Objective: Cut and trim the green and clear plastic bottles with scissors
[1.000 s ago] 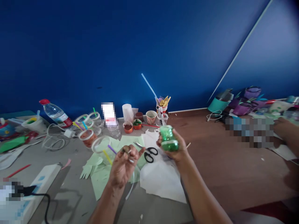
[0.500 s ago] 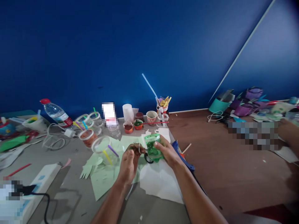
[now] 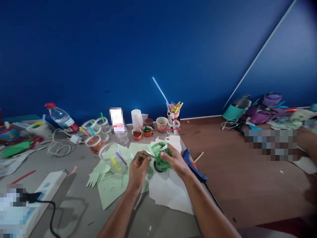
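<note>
My right hand (image 3: 174, 160) is wrapped round a clear plastic cup (image 3: 158, 152) smeared with green, held tilted above the paper. Beside it, my left hand (image 3: 138, 168) has its fingers pinched on a thin pale strip (image 3: 148, 152) that reaches toward the cup's side; its exact kind is unclear. Dark green stains show on the left fingers. A black ring-shaped piece (image 3: 158, 167) shows just under the cup, partly hidden. Beneath the hands lie white paper (image 3: 168, 195) and light green paper (image 3: 111, 191).
A blue glue gun (image 3: 194, 167) lies right of my right wrist. Clear cups with coloured strips (image 3: 109, 155), paint cups (image 3: 137, 134) and a water bottle (image 3: 61, 119) stand behind. A power strip (image 3: 47, 188) is at left. Another person's arm (image 3: 307, 142) reaches in at far right.
My left hand has turned slightly, and the strip, a loop before, now points up and left from the cup. The cup is more upright and a bit farther left.
</note>
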A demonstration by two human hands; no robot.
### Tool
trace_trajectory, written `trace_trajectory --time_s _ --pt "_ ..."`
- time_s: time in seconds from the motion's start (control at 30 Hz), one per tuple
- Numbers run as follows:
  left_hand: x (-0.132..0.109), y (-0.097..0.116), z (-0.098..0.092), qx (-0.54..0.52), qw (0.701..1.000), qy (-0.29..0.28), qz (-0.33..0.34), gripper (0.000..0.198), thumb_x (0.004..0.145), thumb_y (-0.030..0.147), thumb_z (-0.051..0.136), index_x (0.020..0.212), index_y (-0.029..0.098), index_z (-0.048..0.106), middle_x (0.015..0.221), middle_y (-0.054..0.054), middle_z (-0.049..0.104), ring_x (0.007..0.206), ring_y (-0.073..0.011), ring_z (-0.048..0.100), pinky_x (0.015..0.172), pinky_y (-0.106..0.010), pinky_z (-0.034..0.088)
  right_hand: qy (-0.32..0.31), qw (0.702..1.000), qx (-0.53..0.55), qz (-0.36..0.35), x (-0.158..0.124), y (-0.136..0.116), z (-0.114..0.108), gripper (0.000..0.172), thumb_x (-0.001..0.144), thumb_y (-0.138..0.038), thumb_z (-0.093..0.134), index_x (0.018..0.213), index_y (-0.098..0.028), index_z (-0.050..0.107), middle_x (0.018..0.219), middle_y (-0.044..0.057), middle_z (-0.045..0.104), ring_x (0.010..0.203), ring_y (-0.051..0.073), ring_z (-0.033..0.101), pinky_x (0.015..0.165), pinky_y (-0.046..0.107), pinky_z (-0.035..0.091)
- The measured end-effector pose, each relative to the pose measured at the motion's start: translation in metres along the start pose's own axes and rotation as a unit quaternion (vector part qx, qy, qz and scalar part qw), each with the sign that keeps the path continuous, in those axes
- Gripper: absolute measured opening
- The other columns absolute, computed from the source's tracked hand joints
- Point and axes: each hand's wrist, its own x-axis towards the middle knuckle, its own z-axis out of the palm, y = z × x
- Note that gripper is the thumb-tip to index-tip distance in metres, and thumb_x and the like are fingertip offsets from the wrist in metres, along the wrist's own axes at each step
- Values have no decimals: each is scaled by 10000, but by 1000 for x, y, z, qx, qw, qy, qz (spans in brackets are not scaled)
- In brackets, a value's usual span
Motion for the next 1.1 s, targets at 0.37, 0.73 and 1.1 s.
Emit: trace_trajectory --time_s 0.37,0.73,1.1 --pt "2 -5 1 -19 999 28 -34 189 656 253 732 740 175 581 730 26 564 700 -109 508 683 -238 402 8 1000 5 4 0 1 -1 380 758 -442 701 1027 -194 595 882 19 638 804 170 570 714 274 448" --pt "1 -18 -4 -88 996 -28 12 291 774 438 671 887 172 634 849 -47 647 825 -171 591 804 -302 448 18 999 26 17 -1 -5 1 435 708 -457 733 1026 -193 600 888 24 647 813 185 585 724 289 457" --pt "3 -16 -3 -33 999 -10 -29 191 719 339 698 705 170 609 741 -1 600 735 -136 544 750 -271 432 17 1000 20 5 0 0 0 412 726 -442 719 1027 -187 600 890 23 645 811 177 576 720 286 454"
